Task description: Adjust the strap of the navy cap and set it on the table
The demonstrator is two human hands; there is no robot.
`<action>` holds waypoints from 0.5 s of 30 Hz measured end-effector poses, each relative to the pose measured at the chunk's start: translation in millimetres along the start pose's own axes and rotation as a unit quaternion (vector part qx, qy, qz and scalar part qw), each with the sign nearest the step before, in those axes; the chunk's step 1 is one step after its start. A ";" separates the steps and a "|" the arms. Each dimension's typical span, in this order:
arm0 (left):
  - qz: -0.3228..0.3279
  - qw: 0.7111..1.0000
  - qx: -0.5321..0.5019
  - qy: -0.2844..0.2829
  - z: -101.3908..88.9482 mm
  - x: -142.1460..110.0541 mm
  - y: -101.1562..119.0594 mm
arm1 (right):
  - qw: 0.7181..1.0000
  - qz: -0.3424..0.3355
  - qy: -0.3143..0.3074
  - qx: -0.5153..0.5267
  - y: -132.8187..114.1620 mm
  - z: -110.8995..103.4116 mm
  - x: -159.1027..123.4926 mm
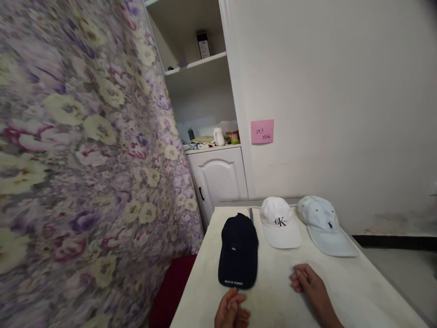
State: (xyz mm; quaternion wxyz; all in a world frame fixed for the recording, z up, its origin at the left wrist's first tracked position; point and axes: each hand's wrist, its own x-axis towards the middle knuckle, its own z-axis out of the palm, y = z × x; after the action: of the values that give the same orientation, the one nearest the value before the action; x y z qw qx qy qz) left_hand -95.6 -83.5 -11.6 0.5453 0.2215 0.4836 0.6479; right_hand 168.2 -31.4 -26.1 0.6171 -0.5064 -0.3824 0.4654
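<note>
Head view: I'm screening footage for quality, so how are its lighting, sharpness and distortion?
Head view: soft light, no strong glare; the picture's upper right corner darkens; the dark cap shows little fabric detail, its brim lettering blurred; the curtain looks stretched toward the left edge.

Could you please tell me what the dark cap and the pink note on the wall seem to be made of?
The dark cap looks like matte fabric, perhaps cotton, judging by its soft outline and lack of shine. The pink note appears to be matte paper: thin, flat and handwritten on.
</note>
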 end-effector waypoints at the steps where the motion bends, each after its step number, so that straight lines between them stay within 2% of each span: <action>1: -0.002 1.000 -0.001 0.001 -0.1 0.0 0.9 | 1.000 0.000 0.000 -0.001 1.4 -0.5 0.7; 15: -0.038 0.999 -0.019 -0.016 -0.4 -6.3 12.5 | 1.000 0.008 -0.008 -0.002 9.9 -6.7 3.9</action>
State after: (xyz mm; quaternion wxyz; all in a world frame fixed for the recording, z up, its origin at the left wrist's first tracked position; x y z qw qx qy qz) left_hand -100.1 -88.6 0.6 0.5811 0.2026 0.4705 0.6323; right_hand 173.8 -29.0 -37.1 0.6091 -0.5070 -0.3844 0.4735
